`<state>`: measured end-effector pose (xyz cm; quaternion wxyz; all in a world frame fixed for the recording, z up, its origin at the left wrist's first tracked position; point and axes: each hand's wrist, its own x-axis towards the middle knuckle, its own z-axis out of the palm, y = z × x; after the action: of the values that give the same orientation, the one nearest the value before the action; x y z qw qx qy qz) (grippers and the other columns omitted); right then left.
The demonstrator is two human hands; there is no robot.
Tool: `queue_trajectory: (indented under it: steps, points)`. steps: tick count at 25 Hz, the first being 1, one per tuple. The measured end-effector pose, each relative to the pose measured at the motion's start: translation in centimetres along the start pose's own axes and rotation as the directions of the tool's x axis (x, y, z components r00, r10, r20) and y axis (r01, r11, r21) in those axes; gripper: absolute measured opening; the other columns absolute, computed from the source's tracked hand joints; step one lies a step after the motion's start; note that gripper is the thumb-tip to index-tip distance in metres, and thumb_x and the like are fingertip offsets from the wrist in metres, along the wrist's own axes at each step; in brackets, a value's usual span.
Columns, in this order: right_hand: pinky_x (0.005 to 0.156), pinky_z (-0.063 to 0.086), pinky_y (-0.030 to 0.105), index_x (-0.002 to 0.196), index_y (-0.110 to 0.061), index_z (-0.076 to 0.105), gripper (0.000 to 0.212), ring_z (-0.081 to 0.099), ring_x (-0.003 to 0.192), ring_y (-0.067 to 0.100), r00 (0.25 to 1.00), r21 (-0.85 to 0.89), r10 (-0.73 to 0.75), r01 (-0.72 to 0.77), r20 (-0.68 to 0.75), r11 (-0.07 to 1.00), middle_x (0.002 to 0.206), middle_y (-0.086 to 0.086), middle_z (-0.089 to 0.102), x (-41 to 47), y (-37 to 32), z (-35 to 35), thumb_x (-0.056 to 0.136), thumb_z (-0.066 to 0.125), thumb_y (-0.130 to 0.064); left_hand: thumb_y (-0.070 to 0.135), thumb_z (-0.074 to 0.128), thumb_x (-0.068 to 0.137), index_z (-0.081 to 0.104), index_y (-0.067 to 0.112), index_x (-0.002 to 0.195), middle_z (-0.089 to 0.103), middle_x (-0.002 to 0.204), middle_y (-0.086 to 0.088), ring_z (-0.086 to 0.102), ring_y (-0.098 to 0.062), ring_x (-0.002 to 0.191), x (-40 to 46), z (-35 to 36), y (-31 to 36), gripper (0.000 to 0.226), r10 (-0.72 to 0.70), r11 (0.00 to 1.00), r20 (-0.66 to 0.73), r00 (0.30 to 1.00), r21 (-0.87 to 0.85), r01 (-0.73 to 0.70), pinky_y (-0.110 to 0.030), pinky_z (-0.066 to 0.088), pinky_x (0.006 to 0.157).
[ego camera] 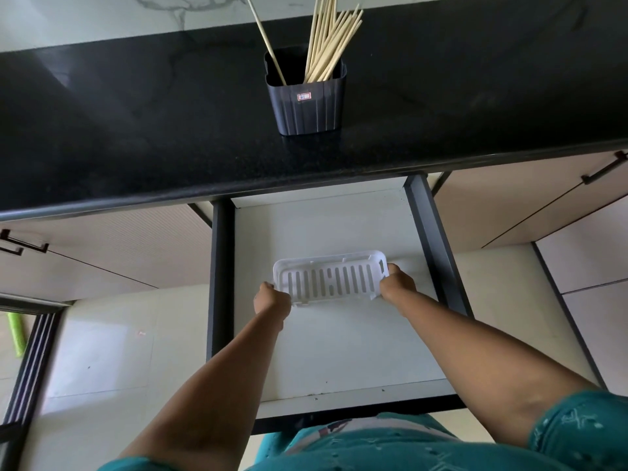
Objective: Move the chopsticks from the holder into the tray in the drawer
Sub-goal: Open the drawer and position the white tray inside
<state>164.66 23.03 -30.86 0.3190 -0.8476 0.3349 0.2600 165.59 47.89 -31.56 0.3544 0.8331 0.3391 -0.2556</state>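
White plastic is what both hands are gripping in the head view: the slotted tray (329, 278) is sitting on the floor of the open drawer (438, 246), its long axis running left to right. The left hand (272, 298) is clenching the tray's near-left corner, and the right hand (397, 285) is grasping its right end, so neither hand is free. The tray is looking empty, with only its slots showing.

The chopsticks (328, 42) are standing in the dark holder (307, 100) on the black desk (136, 130), well apart from the hands, farther from the person and higher, above the drawer's back edge. Most are leaning as a bundle toward the right side of the holder, their long axes running steeply upward; one is tilting off to the left alone. The holder is sitting almost centred between the two arms, so neither hand is looking clearly nearer, though the bundle is leaning toward the right one. My judgement: a hand will need to let go of the tray and reach up and forward, and the sticks will need turning to lie along the tray
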Motion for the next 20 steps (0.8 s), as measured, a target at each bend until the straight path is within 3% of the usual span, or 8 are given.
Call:
queue_trajectory:
  steps: [4,8,14,16,18,20]
  points:
    - [0.089,0.047,0.033,0.138,-0.016,0.044,0.046,0.055,0.117,0.034,1.0,-0.028,0.007,-0.006,0.008,1.0,0.131,0.015,0.055,0.1,-0.2,-0.3,0.093,0.04,-0.012,0.0,0.047,0.079,0.048,0.012,0.126,0.062,0.11,-0.012,0.051,-0.018,0.064,0.2,-0.2,0.2,0.048,0.006,0.999,0.002,1.0,0.033,-0.006,-0.026,0.035,0.039]
    - [0.08,0.044,0.03,0.137,-0.013,0.043,0.044,0.055,0.115,0.034,1.0,-0.039,0.01,-0.009,0.019,0.999,0.13,0.016,0.055,0.0,-0.3,-0.2,0.093,0.039,-0.012,0.001,0.04,0.078,0.05,0.006,0.12,0.064,0.106,-0.015,0.057,-0.022,0.062,0.4,-0.3,0.3,0.043,0.003,0.998,0.022,1.0,0.064,-0.005,-0.025,0.038,0.039]
    - [0.083,0.049,0.035,0.14,-0.015,0.035,0.047,0.057,0.112,0.035,0.999,0.018,0.046,-0.046,0.003,0.999,0.129,0.017,0.055,-0.5,-0.2,-0.1,0.094,0.044,-0.02,0.014,0.042,0.082,0.041,0.005,0.118,0.056,0.113,-0.015,0.061,-0.032,0.087,-0.6,-0.4,0.7,0.037,-0.032,0.999,0.022,0.999,0.009,0.032,-0.026,0.041,0.042]
    - [0.089,0.049,0.041,0.137,-0.015,0.035,0.047,0.053,0.116,0.036,0.992,0.019,0.041,-0.039,-0.117,0.999,0.132,0.016,0.05,-0.9,-0.5,-0.3,0.094,0.05,-0.024,0.02,0.05,0.085,0.039,0.005,0.123,0.049,0.126,-0.016,0.053,-0.035,0.105,-1.2,-0.7,1.3,0.043,-0.021,0.998,-0.052,0.998,0.053,0.024,-0.035,0.05,0.061]
    - [0.09,0.046,0.045,0.127,-0.015,0.039,0.039,0.049,0.117,0.035,0.948,-0.016,-0.058,0.056,-0.314,0.998,0.131,0.014,0.047,-1.3,-1.2,-0.8,0.092,0.053,-0.026,0.024,0.057,0.086,0.038,0.006,0.13,0.043,0.134,-0.016,0.041,-0.035,0.122,-1.5,-1.4,2.0,0.052,0.153,0.982,-0.187,0.97,0.139,-0.128,-0.042,0.045,0.089]
    - [0.088,0.047,0.044,0.117,-0.016,0.043,0.029,0.05,0.113,0.033,0.881,0.012,-0.175,0.201,-0.44,0.98,0.126,0.011,0.052,-1.6,-3.9,-2.2,0.092,0.055,-0.024,0.023,0.059,0.086,0.039,0.008,0.132,0.047,0.133,-0.013,0.043,-0.03,0.124,-1.9,-3.0,4.7,0.052,0.44,0.897,-0.292,0.849,0.172,-0.406,-0.04,0.042,0.097]
